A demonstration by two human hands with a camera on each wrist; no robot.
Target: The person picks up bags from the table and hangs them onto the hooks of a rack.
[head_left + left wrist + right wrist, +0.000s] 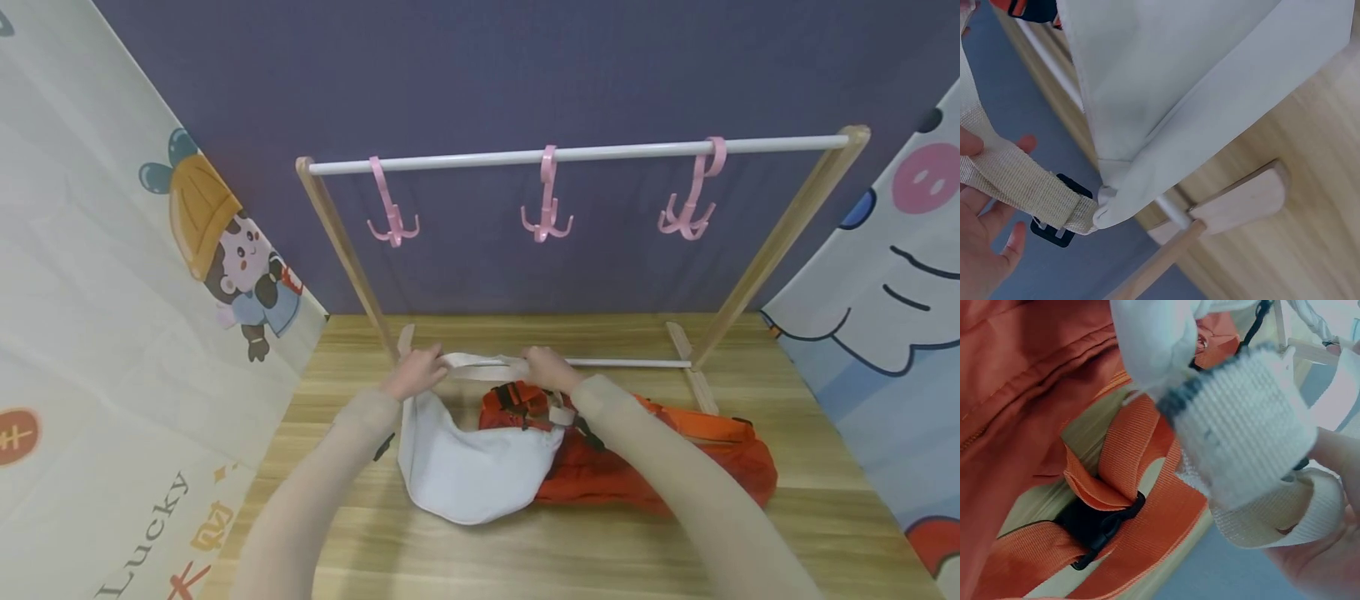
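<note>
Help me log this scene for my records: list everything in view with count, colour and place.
White bag: 1, white, below its strap
Strap: 1, off-white, between both hands
Orange-red bag: 1, orange-red, on the table, right of the white bag
Buckles: at least 2, black, on the straps of both bags
Hooks: 3, pink, on the rack's top bar
Rack: 1, wood and white, table's far side
Table: 1, light wood, underneath
Backdrop: 1, dark blue-grey, behind
Printed panels: 2, mostly white, left and right
Sleeves: 2, beige, foreground
Left hand: 1, bare, gripping the strap
Right hand: 1, bare, gripping the strap
</note>
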